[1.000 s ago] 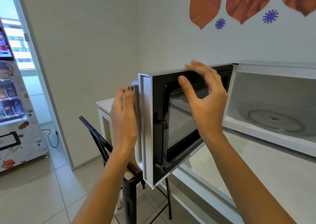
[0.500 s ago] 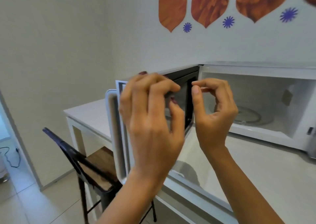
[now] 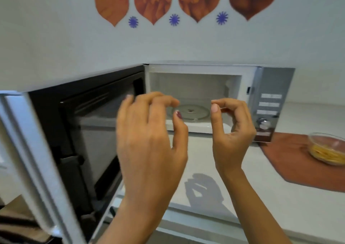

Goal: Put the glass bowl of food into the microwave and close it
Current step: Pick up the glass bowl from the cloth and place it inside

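Note:
The white microwave (image 3: 201,70) stands on the counter with its door (image 3: 61,135) swung wide open to the left. Inside, the glass turntable (image 3: 190,112) is bare. My left hand (image 3: 149,146) and my right hand (image 3: 231,131) hover in front of the cavity, fingers loosely curled and apart, holding nothing and touching nothing. The glass bowl of yellow noodle-like food (image 3: 328,148) sits at the far right on a brown mat (image 3: 291,161), well away from both hands.
The microwave's grey control panel with buttons and a knob (image 3: 263,123) is to the right of the cavity. The white counter (image 3: 205,169) runs in front. A dark chair (image 3: 16,223) shows at the bottom left under the open door.
Both hands let go of the door, which now stands wide open, and came in front of the cavity. The view swung right, bringing the control panel and the bowl into sight.

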`<state>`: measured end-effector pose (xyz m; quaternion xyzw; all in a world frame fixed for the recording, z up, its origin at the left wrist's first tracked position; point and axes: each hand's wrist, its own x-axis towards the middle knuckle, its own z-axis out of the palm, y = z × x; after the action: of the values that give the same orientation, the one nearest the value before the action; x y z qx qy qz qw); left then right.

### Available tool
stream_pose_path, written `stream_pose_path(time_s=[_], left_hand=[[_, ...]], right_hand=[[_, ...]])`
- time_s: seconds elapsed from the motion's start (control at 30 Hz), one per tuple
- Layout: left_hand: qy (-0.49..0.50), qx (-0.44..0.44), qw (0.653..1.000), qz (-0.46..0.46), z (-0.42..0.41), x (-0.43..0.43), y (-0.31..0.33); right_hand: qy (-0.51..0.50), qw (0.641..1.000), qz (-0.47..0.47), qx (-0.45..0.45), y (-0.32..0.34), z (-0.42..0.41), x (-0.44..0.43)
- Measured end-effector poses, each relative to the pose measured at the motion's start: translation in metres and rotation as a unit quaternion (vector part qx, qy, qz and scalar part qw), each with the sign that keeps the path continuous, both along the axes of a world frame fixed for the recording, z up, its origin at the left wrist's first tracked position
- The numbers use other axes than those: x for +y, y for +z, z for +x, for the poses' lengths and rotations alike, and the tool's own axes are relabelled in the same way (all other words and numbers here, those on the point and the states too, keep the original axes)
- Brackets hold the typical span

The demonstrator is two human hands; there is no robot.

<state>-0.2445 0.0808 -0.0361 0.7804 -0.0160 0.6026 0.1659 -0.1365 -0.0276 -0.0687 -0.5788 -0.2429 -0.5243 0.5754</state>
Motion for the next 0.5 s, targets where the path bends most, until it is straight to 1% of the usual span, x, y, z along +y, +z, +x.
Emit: stream_pose_path(time_s=[0.13, 0.27, 0.4, 0.5], left_hand=[[-0.134, 0.062, 0.989, -0.029, 0.036, -0.029, -0.015], [-0.219, 0.116, 0.966, -0.077, 0.08, -0.058, -0.037], [-0.294, 0.189, 0.932, -0.095, 0.123, -0.092, -0.058], [-0.348, 0.243, 0.902, -0.078, 0.148, -0.117, -0.073]], right_hand=[[-0.062, 0.998, 0.01, 0.015, -0.006, 0.003, -0.039], [-0.105, 0.993, 0.017, 0.043, -0.013, 0.004, -0.075], [-0.168, 0.981, 0.016, 0.101, -0.023, 0.008, -0.118], [-0.211, 0.961, 0.029, 0.175, -0.034, 0.015, -0.152]])
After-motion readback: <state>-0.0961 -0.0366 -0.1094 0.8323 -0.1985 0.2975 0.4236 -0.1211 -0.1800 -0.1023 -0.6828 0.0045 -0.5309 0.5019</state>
